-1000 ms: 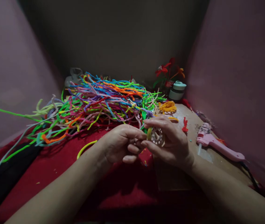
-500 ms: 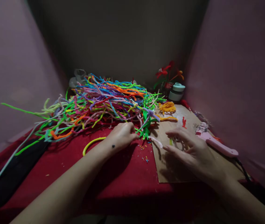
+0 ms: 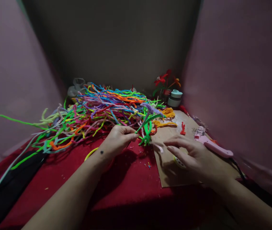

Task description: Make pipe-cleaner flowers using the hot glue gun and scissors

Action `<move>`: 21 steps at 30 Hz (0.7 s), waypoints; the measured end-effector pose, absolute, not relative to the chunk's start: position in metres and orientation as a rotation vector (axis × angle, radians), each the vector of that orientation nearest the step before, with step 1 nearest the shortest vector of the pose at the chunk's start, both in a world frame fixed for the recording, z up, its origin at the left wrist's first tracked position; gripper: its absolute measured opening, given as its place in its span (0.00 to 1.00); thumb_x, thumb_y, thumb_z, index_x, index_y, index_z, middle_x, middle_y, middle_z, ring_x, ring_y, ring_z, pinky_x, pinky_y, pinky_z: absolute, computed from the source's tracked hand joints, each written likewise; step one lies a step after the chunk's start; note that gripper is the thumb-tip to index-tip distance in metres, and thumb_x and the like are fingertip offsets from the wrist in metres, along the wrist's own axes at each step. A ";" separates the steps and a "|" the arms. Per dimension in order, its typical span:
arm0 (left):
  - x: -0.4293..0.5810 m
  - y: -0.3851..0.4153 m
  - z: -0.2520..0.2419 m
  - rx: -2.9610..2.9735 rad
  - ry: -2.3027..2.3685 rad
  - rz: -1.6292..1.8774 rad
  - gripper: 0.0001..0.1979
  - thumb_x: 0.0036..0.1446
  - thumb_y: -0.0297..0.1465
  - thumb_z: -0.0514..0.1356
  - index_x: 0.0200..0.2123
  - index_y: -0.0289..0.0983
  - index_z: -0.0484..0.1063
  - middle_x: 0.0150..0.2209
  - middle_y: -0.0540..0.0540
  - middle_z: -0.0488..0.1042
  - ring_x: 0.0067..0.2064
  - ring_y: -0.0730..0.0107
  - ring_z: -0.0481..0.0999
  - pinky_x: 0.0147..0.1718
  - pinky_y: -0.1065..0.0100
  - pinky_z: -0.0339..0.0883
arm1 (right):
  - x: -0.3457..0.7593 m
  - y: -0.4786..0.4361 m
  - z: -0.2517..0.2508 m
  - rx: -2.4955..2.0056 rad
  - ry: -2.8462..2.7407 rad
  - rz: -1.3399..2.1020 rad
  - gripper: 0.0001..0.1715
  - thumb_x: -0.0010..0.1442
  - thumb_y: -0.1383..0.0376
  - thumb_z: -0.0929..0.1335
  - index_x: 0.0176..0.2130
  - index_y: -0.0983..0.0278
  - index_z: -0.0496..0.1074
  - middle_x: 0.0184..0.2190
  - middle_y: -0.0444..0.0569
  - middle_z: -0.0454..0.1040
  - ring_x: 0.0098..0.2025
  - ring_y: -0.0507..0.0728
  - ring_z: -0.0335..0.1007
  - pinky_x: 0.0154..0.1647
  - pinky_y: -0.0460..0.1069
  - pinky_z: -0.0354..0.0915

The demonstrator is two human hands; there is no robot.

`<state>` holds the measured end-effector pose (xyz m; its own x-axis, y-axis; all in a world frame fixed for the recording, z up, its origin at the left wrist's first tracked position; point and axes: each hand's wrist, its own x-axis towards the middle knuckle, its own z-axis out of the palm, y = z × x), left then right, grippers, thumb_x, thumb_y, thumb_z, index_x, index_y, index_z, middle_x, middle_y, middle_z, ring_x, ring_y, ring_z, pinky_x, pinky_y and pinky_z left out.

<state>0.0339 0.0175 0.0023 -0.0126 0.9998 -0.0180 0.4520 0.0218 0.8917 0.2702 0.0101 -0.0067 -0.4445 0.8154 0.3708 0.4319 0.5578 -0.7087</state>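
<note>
My left hand (image 3: 120, 137) pinches the green stem of a pipe-cleaner flower (image 3: 150, 110) between thumb and fingertips. Its purple petals point up and to the right, and a long green leaf runs beside the stem. Just beyond lies a bundle of green pipe cleaners (image 3: 146, 137) on the table. Over the cardboard, my right hand (image 3: 186, 151) has its thumb and fingers apart with nothing between them. Partly hidden under its thumb is a round, yellow-rimmed object (image 3: 179, 162). A pale pink pipe-cleaner piece (image 3: 159, 148) lies left of those fingers.
A heap of multicoloured pipe cleaners (image 3: 112, 105) covers the back left of the red cloth (image 3: 126, 188). A corded pink glue gun (image 3: 214, 145) rests at the right of the cardboard (image 3: 166, 179). Behind stand a lidded jar (image 3: 175, 98) and red flowers (image 3: 161, 80).
My left hand has lifted the purple flower, whose stem now shows clear in its fingers. My right hand has shifted slightly left, leaving the round object lying below it. The view has shifted a little.
</note>
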 end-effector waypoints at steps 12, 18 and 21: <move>0.036 0.009 0.002 1.298 1.145 1.098 0.11 0.46 0.35 0.63 0.21 0.32 0.72 0.12 0.56 0.54 0.16 0.83 0.48 0.17 0.74 0.39 | 0.193 0.043 0.002 -0.721 -1.512 1.401 0.07 0.45 0.62 0.73 0.24 0.64 0.77 0.18 0.42 0.69 0.22 0.49 0.57 0.25 0.47 0.54; 0.049 0.012 -0.005 1.712 1.389 1.469 0.06 0.50 0.28 0.60 0.27 0.34 0.77 0.24 0.48 0.74 0.26 0.73 0.69 0.27 0.72 0.61 | 0.183 0.049 0.007 -0.759 -1.440 1.323 0.09 0.45 0.63 0.72 0.21 0.66 0.71 0.17 0.40 0.66 0.21 0.48 0.57 0.25 0.47 0.54; 0.051 0.013 -0.012 1.916 1.457 1.593 0.07 0.52 0.27 0.59 0.30 0.35 0.77 0.27 0.46 0.76 0.30 0.71 0.72 0.32 0.70 0.64 | 0.179 0.054 0.000 -0.685 -1.381 1.386 0.10 0.47 0.63 0.72 0.21 0.66 0.70 0.18 0.40 0.66 0.22 0.48 0.57 0.26 0.47 0.55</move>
<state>0.0507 0.0129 -0.0120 -0.1008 0.7989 0.5930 0.5201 -0.4658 0.7159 0.1793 0.0542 0.0002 -0.3199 0.9121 0.2565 -0.2597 0.1759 -0.9495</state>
